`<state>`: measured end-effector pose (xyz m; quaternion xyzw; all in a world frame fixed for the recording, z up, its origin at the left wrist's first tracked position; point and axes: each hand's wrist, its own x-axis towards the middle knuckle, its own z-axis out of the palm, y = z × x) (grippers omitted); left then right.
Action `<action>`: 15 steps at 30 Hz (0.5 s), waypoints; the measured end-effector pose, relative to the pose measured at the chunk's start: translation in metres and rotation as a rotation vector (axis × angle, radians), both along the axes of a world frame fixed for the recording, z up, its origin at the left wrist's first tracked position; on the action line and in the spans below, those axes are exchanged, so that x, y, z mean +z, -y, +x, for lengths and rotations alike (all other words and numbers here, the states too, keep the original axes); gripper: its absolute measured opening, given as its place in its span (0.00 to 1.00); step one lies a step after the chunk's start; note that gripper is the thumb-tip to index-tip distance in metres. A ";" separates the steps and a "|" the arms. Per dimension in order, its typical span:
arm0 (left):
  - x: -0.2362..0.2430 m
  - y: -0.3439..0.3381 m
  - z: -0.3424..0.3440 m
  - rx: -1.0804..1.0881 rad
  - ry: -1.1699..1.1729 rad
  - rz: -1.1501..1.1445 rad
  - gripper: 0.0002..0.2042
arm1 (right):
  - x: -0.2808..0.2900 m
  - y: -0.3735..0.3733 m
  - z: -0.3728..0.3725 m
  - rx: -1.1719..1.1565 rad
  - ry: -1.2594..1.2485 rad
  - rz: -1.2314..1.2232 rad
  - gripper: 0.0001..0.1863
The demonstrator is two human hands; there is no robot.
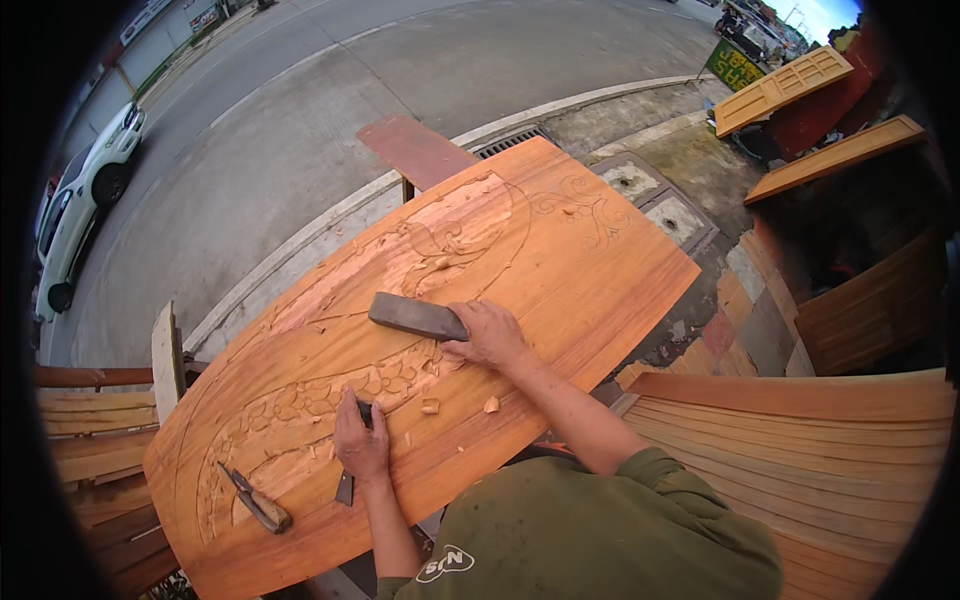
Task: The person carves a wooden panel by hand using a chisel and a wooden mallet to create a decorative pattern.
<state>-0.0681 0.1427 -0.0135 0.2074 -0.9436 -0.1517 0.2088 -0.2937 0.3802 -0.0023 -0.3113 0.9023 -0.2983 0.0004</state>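
Observation:
My right hand (490,335) is closed around one end of a grey rectangular block (415,316), which lies low over a large wooden panel (590,290). My left hand (362,445) grips a dark, flat metal chisel (345,489); its end sticks out below the palm and a dark part shows by the fingers. Scrolls and leaves are carved or outlined on the panel, and the left hand rests beside a carved leaf band (320,395). A wooden-handled carving tool (262,508) with a narrow blade lies at the panel's near left. Wood shavings (430,406) are scattered about.
A reddish plank (415,152) juts out beyond the panel's far edge. Stacked boards (95,430) flank the left; long wooden slats (790,450) lie at the right. Wooden doors (785,90) lean at the far right. A white car (90,195) stands on the road.

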 end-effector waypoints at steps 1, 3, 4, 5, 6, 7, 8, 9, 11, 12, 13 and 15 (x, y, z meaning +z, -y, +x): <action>0.001 -0.002 -0.006 -0.020 -0.027 -0.005 0.29 | 0.006 -0.004 -0.004 -0.005 -0.001 0.010 0.35; 0.002 -0.006 -0.009 -0.001 -0.003 -0.005 0.29 | 0.008 -0.006 -0.004 -0.026 0.025 0.017 0.34; 0.002 -0.007 -0.009 0.022 0.013 -0.011 0.29 | 0.008 -0.005 -0.003 -0.002 0.040 0.012 0.34; 0.002 -0.004 -0.006 0.024 0.005 -0.006 0.29 | 0.007 0.000 -0.001 -0.014 0.040 0.014 0.35; 0.004 -0.001 -0.004 0.022 -0.005 0.000 0.29 | 0.007 0.005 0.000 -0.029 0.039 0.016 0.36; 0.003 -0.001 -0.002 0.036 0.004 -0.003 0.29 | 0.005 0.005 0.001 -0.015 0.048 0.014 0.36; 0.004 0.000 -0.001 0.035 -0.009 0.003 0.28 | 0.004 0.006 0.002 -0.023 0.036 0.013 0.37; 0.005 0.000 -0.001 0.033 -0.023 0.007 0.28 | 0.003 0.007 0.003 -0.032 0.022 0.011 0.38; 0.005 -0.001 0.000 0.044 -0.020 0.003 0.28 | 0.004 0.005 0.004 -0.034 0.018 0.022 0.38; 0.004 -0.001 -0.001 0.035 -0.035 -0.003 0.28 | 0.004 0.005 0.004 -0.048 0.008 0.034 0.39; 0.003 -0.001 -0.001 0.025 -0.050 -0.008 0.28 | 0.007 0.005 0.006 -0.040 0.013 0.033 0.39; 0.003 -0.001 0.000 0.033 -0.036 0.002 0.28 | 0.012 0.006 0.008 -0.056 0.022 0.034 0.37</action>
